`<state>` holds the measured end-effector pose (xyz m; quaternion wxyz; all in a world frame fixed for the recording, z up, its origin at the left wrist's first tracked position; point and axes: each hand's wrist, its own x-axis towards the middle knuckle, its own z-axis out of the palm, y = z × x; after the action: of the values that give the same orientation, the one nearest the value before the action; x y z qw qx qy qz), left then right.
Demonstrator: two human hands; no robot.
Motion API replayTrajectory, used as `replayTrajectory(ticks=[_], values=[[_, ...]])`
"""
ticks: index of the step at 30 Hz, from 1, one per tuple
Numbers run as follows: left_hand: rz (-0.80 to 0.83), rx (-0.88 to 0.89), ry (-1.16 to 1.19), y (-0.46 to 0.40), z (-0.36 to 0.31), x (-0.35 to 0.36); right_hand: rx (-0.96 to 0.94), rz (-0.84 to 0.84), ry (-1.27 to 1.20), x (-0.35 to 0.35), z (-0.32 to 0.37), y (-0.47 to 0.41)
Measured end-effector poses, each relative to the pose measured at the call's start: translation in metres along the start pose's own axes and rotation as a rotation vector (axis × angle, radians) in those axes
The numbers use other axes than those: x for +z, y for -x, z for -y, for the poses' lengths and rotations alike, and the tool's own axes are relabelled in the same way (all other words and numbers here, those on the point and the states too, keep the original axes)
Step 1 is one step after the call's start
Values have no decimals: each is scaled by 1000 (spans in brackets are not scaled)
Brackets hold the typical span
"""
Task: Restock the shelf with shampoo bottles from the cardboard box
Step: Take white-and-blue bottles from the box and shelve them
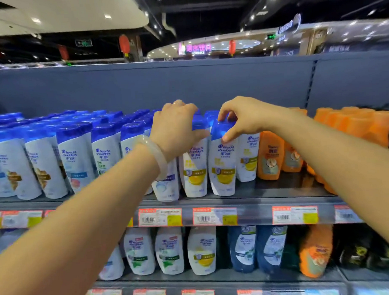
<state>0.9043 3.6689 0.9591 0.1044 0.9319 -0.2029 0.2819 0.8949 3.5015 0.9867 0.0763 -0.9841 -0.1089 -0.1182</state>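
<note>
Rows of white shampoo bottles with blue caps fill the top shelf. My left hand rests over the cap of one lemon-label bottle in the front row, fingers curled on it. My right hand pinches the blue cap of the neighbouring lemon-label bottle, which stands at the shelf's front. A pale bangle sits on my left wrist. The cardboard box is not in view.
Orange bottles stand to the right on the same shelf. A lower shelf holds white, dark blue and orange bottles. Price tags line the shelf edges. The grey back panel rises behind the bottles.
</note>
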Motion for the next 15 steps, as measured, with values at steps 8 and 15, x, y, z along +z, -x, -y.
replayTrajectory(ticks=[8, 15], values=[[207, 22, 73, -13, 9, -3, 82, 47, -79, -15, -38, 12], [236, 6, 151, -15, 12, -2, 131, 46, -66, -16, -61, 14]])
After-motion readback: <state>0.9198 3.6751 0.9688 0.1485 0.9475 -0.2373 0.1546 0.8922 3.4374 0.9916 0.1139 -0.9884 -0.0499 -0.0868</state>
